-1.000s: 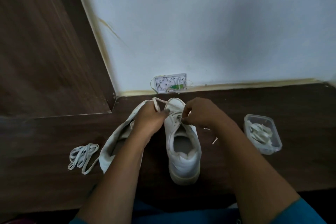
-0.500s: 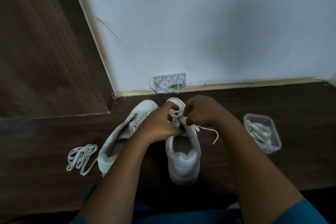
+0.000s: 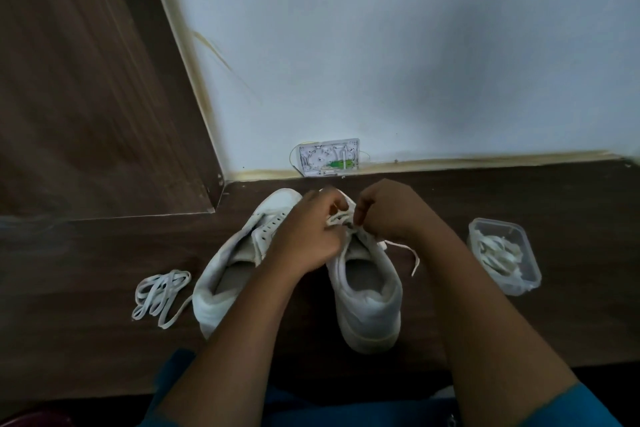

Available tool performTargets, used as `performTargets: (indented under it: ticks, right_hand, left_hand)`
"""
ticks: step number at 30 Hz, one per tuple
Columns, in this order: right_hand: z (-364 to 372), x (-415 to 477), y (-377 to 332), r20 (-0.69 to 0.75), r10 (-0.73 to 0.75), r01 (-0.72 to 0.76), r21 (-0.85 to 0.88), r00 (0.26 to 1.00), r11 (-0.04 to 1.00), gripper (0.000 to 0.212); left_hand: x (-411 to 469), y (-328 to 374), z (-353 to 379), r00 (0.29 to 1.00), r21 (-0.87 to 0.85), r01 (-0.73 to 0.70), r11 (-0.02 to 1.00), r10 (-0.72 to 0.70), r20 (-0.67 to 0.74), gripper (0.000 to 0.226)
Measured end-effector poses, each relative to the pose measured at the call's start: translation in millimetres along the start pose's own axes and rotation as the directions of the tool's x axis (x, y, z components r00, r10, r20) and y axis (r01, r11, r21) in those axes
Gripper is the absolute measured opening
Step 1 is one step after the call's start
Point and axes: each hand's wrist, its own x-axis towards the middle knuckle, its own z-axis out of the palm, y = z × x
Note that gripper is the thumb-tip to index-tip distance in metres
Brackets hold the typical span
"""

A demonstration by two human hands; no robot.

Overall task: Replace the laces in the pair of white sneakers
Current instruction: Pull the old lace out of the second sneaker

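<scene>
Two white sneakers stand on the dark wooden surface, heels toward me. The left sneaker [image 3: 235, 267] has bare eyelets and leans left. Over the tongue of the right sneaker [image 3: 369, 298] my left hand [image 3: 306, 239] and my right hand [image 3: 388, 211] meet. Each pinches the white lace [image 3: 337, 218] threaded through its front eyelets. A loose lace end [image 3: 414, 258] trails off the right side of that shoe. The toe of the right sneaker is hidden behind my hands.
A bundle of white lace [image 3: 159, 298] lies left of the shoes. A clear plastic box [image 3: 504, 255] holding more laces sits at the right. A small white wall plate [image 3: 329, 158] sits at the base of the pale wall, and a wooden panel [image 3: 86, 80] rises at left.
My left hand moved from above the left sneaker across to the right sneaker's tongue, uncovering the left shoe. The loose lace end now trails out to the right.
</scene>
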Motion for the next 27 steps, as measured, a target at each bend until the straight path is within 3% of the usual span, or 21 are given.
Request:
performTargets:
  ticks: [3, 6, 9, 16, 19, 20, 21, 23, 27]
  right_hand:
    - [3, 3, 1, 0.022, 0.013, -0.012, -0.042, 1.000, 0.999, 0.024]
    - [4, 5, 6, 0.006, 0.062, -0.062, 0.073, 0.998, 0.995, 0.021]
    - [3, 4, 9, 0.055, 0.130, -0.139, 0.254, 0.990, 0.957, 0.030]
    - [8, 7, 9, 0.119, 0.121, -0.156, 0.358, 0.985, 0.920, 0.038]
    - [8, 6, 10, 0.165, 0.132, -0.183, 0.345, 0.977, 0.921, 0.024]
    - [7, 5, 11, 0.155, 0.144, -0.190, 0.343, 0.977, 0.920, 0.019]
    - [6, 5, 11, 0.149, 0.155, -0.199, 0.355, 0.977, 0.914, 0.021]
    - [7, 7, 13, 0.145, 0.168, -0.213, 0.395, 0.975, 0.893, 0.024]
    - [10, 9, 9, 0.139, 0.108, -0.149, 0.332, 0.984, 0.931, 0.017]
  left_hand:
    - [2, 11, 7, 0.999, 0.103, -0.004, 0.995, -0.001, 0.053, 0.036]
    - [3, 13, 6, 0.997, 0.248, -0.002, 0.969, -0.016, 0.070, 0.027]
    - [6, 10, 1, 0.994, 0.260, -0.013, 0.966, -0.014, 0.104, 0.029]
    - [12, 3, 10, 0.988, 0.332, -0.046, 0.942, -0.006, 0.155, 0.028]
    - [13, -4, 18, 0.986, 0.199, -0.010, 0.980, -0.024, 0.168, 0.022]
    - [13, -7, 20, 0.991, 0.074, 0.031, 0.997, -0.040, 0.125, 0.019]
    - [12, -5, 20, 0.993, -0.082, 0.088, 0.993, -0.081, 0.086, 0.031]
    - [8, -1, 19, 0.981, -0.332, 0.193, 0.923, -0.185, 0.058, 0.047]
    - [4, 3, 16, 0.954, -0.578, 0.292, 0.762, -0.277, 0.116, 0.040]
